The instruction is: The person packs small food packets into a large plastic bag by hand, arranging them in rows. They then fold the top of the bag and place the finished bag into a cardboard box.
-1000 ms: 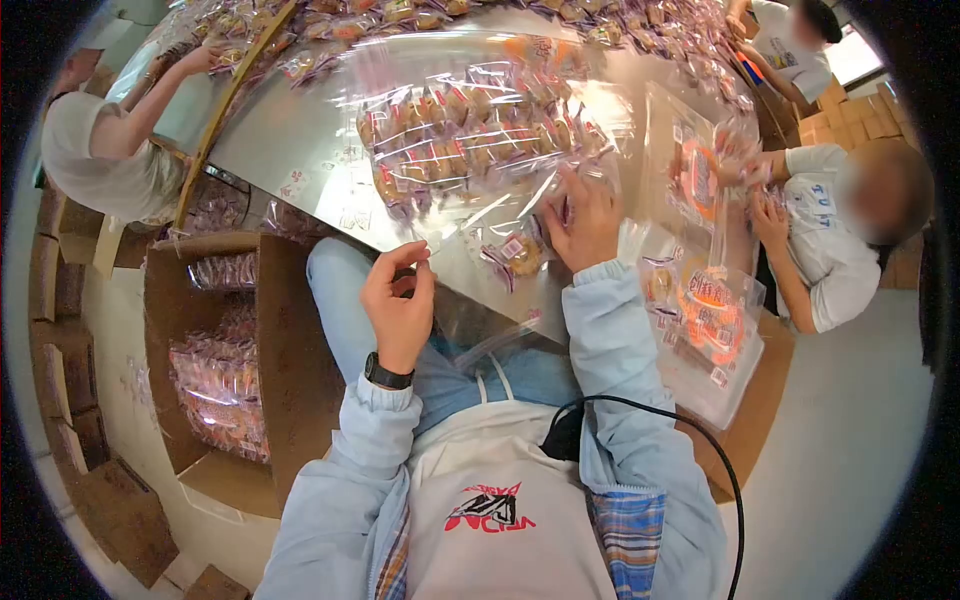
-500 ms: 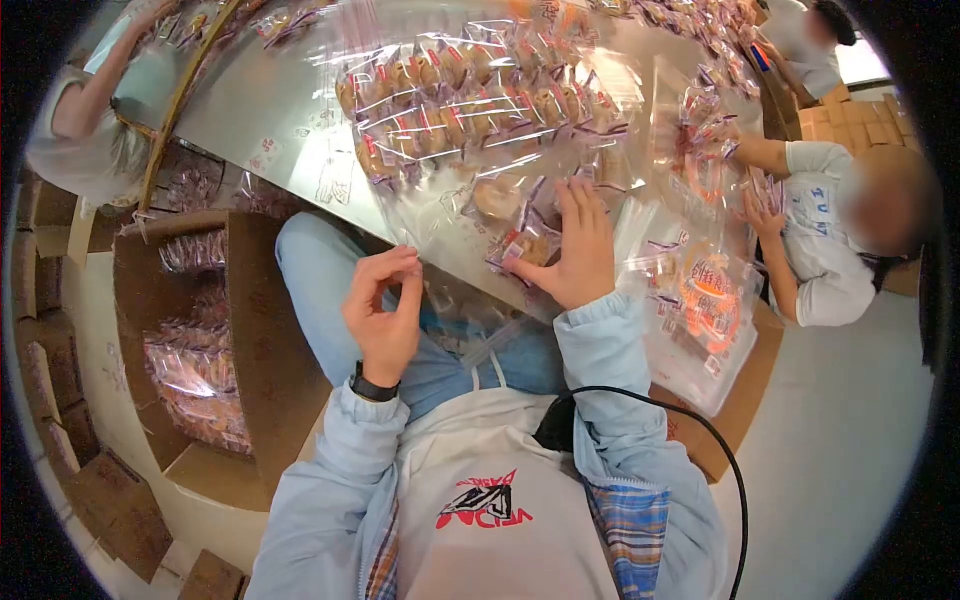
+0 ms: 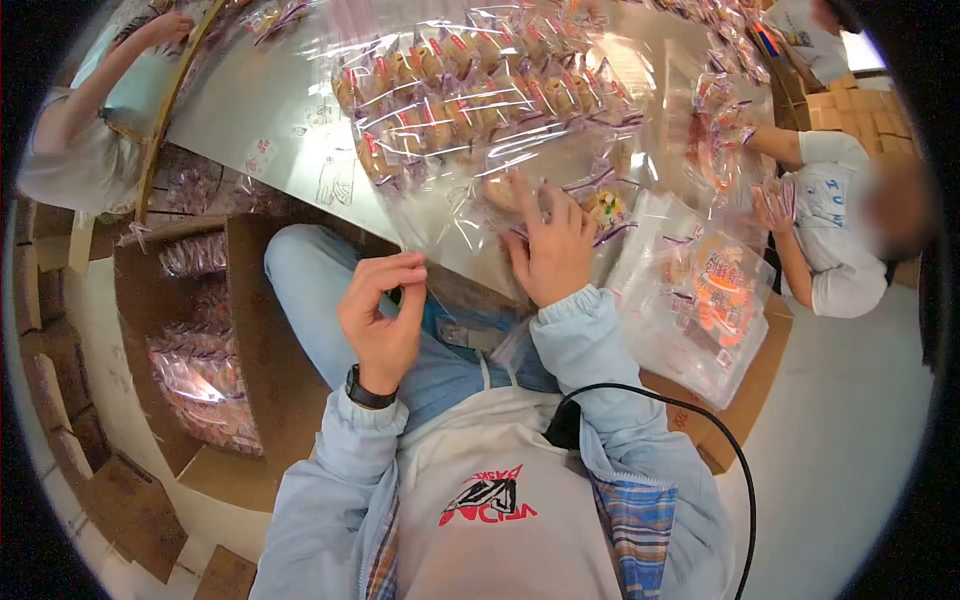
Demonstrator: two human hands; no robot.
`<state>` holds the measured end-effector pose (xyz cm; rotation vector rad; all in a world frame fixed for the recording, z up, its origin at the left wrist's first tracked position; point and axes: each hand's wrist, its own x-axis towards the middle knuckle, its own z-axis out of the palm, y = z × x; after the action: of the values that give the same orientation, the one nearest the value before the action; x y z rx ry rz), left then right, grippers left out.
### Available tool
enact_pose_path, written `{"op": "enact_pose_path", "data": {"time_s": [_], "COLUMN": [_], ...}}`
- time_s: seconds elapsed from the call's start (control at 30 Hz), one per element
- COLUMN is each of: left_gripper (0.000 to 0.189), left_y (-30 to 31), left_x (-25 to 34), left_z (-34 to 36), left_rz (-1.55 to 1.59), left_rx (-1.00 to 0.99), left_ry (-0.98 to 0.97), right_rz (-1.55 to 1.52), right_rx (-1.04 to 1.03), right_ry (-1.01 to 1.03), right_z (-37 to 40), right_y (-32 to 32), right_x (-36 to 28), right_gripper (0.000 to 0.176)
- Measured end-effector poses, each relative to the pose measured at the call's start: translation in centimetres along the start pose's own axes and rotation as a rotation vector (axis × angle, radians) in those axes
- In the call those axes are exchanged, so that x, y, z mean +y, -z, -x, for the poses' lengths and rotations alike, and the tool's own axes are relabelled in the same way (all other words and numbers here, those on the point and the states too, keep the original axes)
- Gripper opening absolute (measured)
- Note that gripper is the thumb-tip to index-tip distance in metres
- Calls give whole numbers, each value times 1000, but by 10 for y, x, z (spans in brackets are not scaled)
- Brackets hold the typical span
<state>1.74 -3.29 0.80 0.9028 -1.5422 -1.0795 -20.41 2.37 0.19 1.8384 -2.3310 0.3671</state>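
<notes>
Clear bag (image 3: 450,205) of individually wrapped cookies (image 3: 480,105) lies flat on the metal table (image 3: 250,110), cookies in rows toward the far side. The left hand (image 3: 385,310), thumb and fingertips close together, is at its near-left edge; whether it grips film is unclear. The right hand (image 3: 555,245) spreads loosely open over the near part, beside a wrapped cookie (image 3: 607,208).

The bag (image 3: 450,225) is clear, glossy plastic with wrinkles; the wrappers (image 3: 490,105) are shiny plastic too. The table (image 3: 290,130) looks like smooth, reflective metal. The box (image 3: 285,350) is matt brown cardboard, the jeans (image 3: 310,290) soft-looking blue cloth.
</notes>
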Motion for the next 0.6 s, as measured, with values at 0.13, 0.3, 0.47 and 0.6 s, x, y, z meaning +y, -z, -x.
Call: {"op": "enact_pose_path", "data": {"time_s": [0.13, 0.3, 0.47, 0.6], "left_gripper": [18, 18, 46, 88], "left_y": [5, -10, -26, -31], "left_x": [6, 14, 1, -9], "left_z": [-8, -1, 12, 11], "left_rz": [-77, -136, -145, -80], "left_rx": [-20, 121, 144, 145], "left_ry": [-53, -3, -10, 114], "right_rz": [-276, -666, -880, -943], "right_rx": [-40, -97, -207, -280], "right_ry": [-43, -4, 204, 226], "right_z": [-9, -23, -29, -24], "right_y": [-1, 17, 1, -6], "right_x": [3, -25, -34, -23], "right_gripper": [64, 48, 63, 73]}}
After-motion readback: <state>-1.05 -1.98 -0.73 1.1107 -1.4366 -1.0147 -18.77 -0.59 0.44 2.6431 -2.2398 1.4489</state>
